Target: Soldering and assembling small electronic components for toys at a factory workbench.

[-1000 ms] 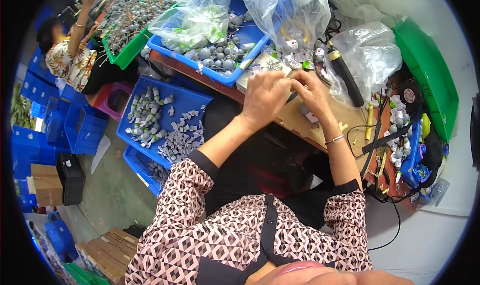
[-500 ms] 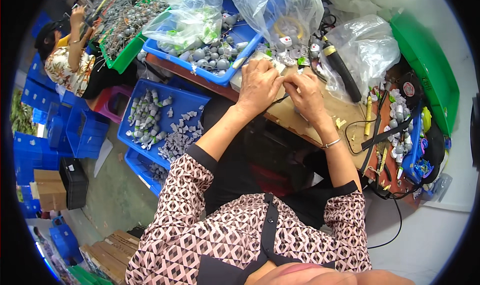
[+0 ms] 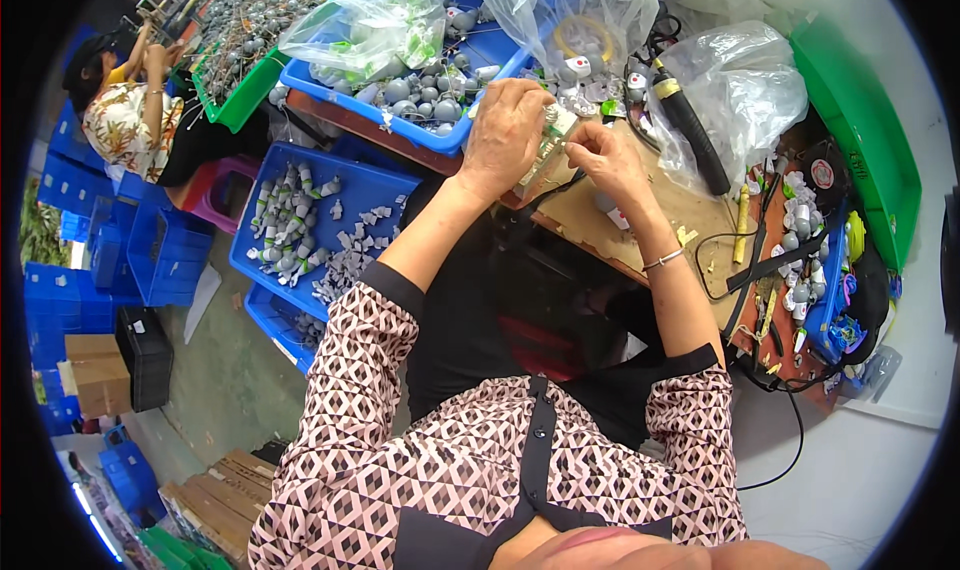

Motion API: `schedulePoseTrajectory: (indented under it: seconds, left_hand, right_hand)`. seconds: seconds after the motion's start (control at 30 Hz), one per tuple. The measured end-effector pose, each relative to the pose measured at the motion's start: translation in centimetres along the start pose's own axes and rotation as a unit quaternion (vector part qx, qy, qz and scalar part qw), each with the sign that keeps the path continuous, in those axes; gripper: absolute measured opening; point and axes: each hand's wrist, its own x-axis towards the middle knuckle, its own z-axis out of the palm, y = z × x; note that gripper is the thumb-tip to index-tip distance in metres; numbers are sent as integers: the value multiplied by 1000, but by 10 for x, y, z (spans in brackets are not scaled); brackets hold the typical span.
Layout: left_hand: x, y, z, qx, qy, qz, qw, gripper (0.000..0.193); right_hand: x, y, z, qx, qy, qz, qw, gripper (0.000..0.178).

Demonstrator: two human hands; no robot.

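My left hand (image 3: 505, 135) is bent over the left side of a pale, narrow block (image 3: 546, 155) at the table's front edge, its fingers curled down; what they hold is hidden. Just right of the block, my right hand (image 3: 612, 165) has thumb and forefinger pinched together. Anything between those fingertips is too small to make out. Under the right palm lies a grey piece with a white and red end (image 3: 612, 210). Beyond the hands are several small grey-and-white pieces (image 3: 578, 98) and a roll of yellowish tape (image 3: 584, 38).
A blue tray (image 3: 420, 135) of grey round parts stands behind my left hand. Lower left, another blue tray (image 3: 330, 170) holds grey-green parts and small white pieces. A black-handled tool (image 3: 690, 125), plastic bags (image 3: 745, 80) and a green bin (image 3: 860, 140) lie right. Another person (image 3: 125, 120) sits far left.
My hands have drawn apart a little, the left one shifting left. The pale block now shows between them, and the grey piece under my right palm has come into sight.
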Motion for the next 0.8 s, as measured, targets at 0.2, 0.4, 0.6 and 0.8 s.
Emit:
schedulePoseTrajectory:
  seconds: [0.2, 0.4, 0.6, 0.8]
  left_hand:
    - [3, -7, 8, 7, -15, 26, 1000, 23]
    - [-1, -10, 12, -2, -21, 18, 1000, 22]
    - [-4, -10, 14, -15, -29, 8, 999, 22]
    - [-4, -6, 9, -27, -70, -16, 997, 21]
  right_hand:
    - [9, 7, 6, 22, -4, 3, 1000, 21]
    - [8, 2, 1, 45, -27, 22, 998, 18]
    - [9, 5, 1, 60, -42, 32, 997, 18]
    - [18, 3, 2, 102, -56, 55, 992, 22]
